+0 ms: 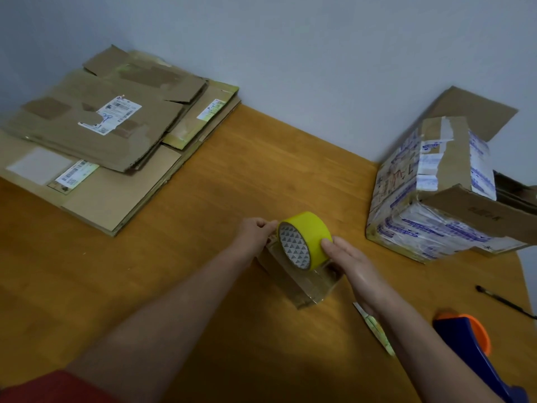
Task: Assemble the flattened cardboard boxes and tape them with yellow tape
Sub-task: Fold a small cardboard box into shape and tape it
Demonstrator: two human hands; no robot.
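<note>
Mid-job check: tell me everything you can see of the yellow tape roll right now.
The yellow tape roll is wide, with a glossy yellow outer band and a white inner core printed with grey triangles. It stands on edge, its open core turned toward the camera, over the middle of the wooden table and just above a small clear-wrapped cardboard box. Whether it touches that box is unclear. The left hand pinches its left rim. The right hand grips its right side, thumb on the yellow band.

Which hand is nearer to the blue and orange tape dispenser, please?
Right. The right hand, holding the yellow tape roll, sits left of and beyond the tape dispenser; the left hand is farther left, across the roll.
</note>
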